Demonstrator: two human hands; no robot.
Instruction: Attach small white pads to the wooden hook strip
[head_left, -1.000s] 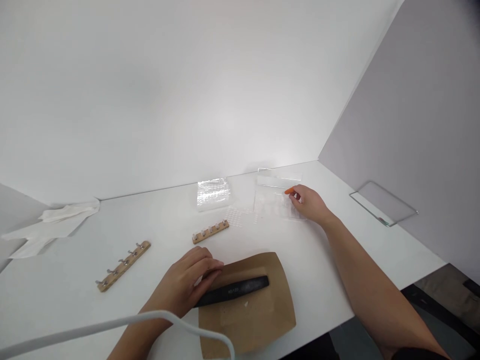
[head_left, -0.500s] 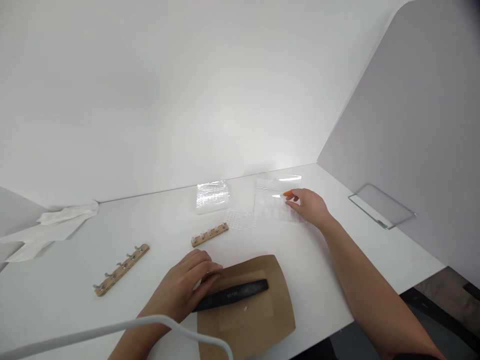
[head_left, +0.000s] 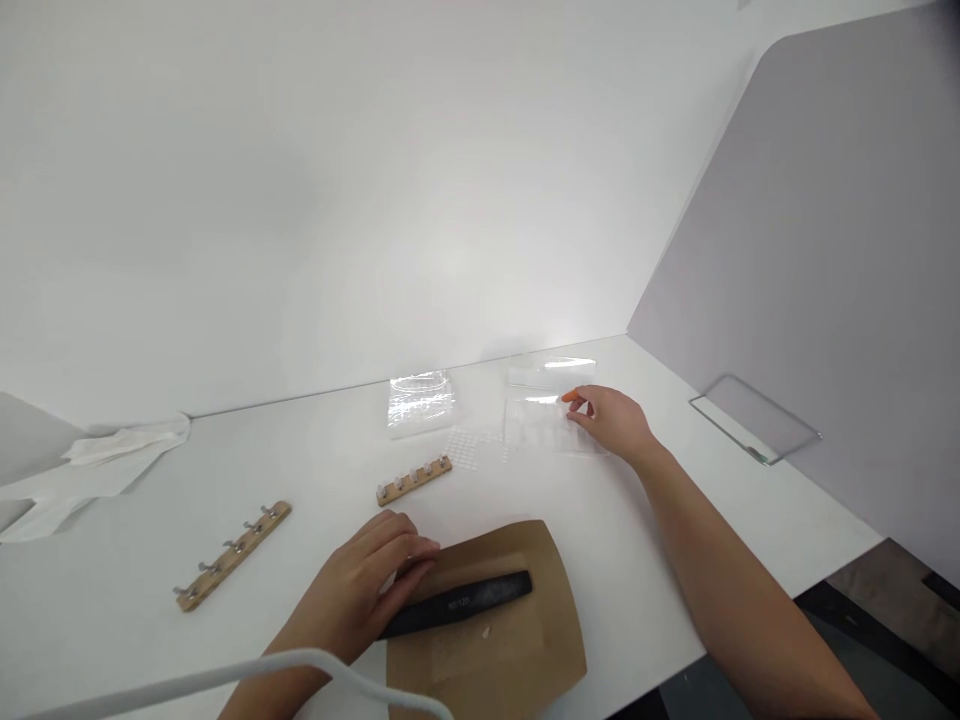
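Observation:
My left hand (head_left: 360, 590) rests fingers-down on the end of a black sanding bar (head_left: 469, 603) that lies on a brown paper sheet (head_left: 510, 650) near the table's front edge. My right hand (head_left: 611, 420) reaches to the back of the table and pinches the edge of a clear plastic bag (head_left: 544, 420) holding small white pieces; an orange nail shows at the fingertip. A sheet of small clear dots (head_left: 474, 445) lies just left of that bag.
A short wooden hook rack (head_left: 414, 480) and a longer one (head_left: 232, 555) lie on the white table (head_left: 315, 470). A crinkled clear bag (head_left: 420, 402) sits at the back, white gloves (head_left: 90, 465) at far left, a glass plate (head_left: 754, 418) at right. A white cable (head_left: 225, 680) crosses the bottom.
My right hand has shifted slightly left along the clear bag, lifting its edge a little. The left hand stays on the black bar. The view has tilted up a bit.

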